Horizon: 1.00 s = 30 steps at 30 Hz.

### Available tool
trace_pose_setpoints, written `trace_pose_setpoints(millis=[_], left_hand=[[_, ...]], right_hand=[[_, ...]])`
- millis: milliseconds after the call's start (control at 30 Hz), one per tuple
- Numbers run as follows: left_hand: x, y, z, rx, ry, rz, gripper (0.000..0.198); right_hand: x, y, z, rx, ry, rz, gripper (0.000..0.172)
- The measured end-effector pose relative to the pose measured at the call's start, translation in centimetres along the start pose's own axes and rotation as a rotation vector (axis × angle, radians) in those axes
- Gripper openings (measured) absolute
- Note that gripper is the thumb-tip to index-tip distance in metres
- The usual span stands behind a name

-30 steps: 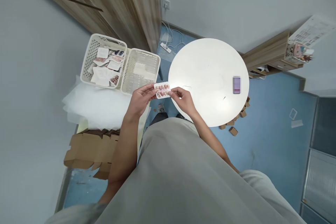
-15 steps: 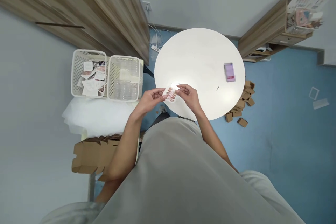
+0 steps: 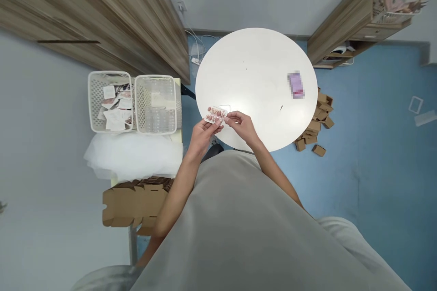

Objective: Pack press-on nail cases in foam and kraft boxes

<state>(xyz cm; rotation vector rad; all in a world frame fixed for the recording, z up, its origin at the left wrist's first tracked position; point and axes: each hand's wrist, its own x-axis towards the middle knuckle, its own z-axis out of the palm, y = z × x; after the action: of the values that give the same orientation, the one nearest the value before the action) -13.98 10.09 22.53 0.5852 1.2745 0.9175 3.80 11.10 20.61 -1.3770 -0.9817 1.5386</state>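
A small white card of press-on nails (image 3: 213, 111), with reddish-brown nails in two rows, is held over the near edge of the round white table (image 3: 256, 63). My left hand (image 3: 202, 135) grips it from below, thumb across its front. My right hand (image 3: 241, 125) is closed at the card's right end, its thumb and fingertips pinched there. Just beyond my right fingertips, a pale rounded outline (image 3: 224, 107) lies on the table, possibly a clear lid or case.
Left stand two white baskets: one of packets (image 3: 91, 100), one of clear plastic cases (image 3: 138, 100). Below them are white wrapping sheets (image 3: 136, 154) and flat cardboard boxes (image 3: 133, 204). A blurred purple item (image 3: 296, 85) lies on the table's right; small brown boxes (image 3: 319, 116) lie on the floor.
The card has shifted left and turned to lie more level, my left hand now more beneath it. My right hand has moved slightly left and stays at the card's right end.
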Motion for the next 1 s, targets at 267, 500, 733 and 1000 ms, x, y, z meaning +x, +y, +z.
trace_pose_setpoints(millis=[267,500,733,1000], left_hand=[[-0.2,-0.1,0.1,-0.007,-0.007,-0.031,0.061],[0.6,-0.1,-0.5,0.055,0.014,-0.038,0.060],[1.0,0.3,-0.9,0.122,-0.019,-0.040,0.056],[1.8,0.3,-0.7,0.177,0.014,0.019,0.048]], right_hand=[[0.3,0.1,1.0,-0.036,0.018,-0.018,0.038],[0.6,0.0,1.6,-0.064,0.020,-0.011,0.036],[0.7,0.5,1.9,-0.090,0.025,-0.003,0.039],[0.3,0.9,2.1,-0.097,0.049,-0.012,0.035]])
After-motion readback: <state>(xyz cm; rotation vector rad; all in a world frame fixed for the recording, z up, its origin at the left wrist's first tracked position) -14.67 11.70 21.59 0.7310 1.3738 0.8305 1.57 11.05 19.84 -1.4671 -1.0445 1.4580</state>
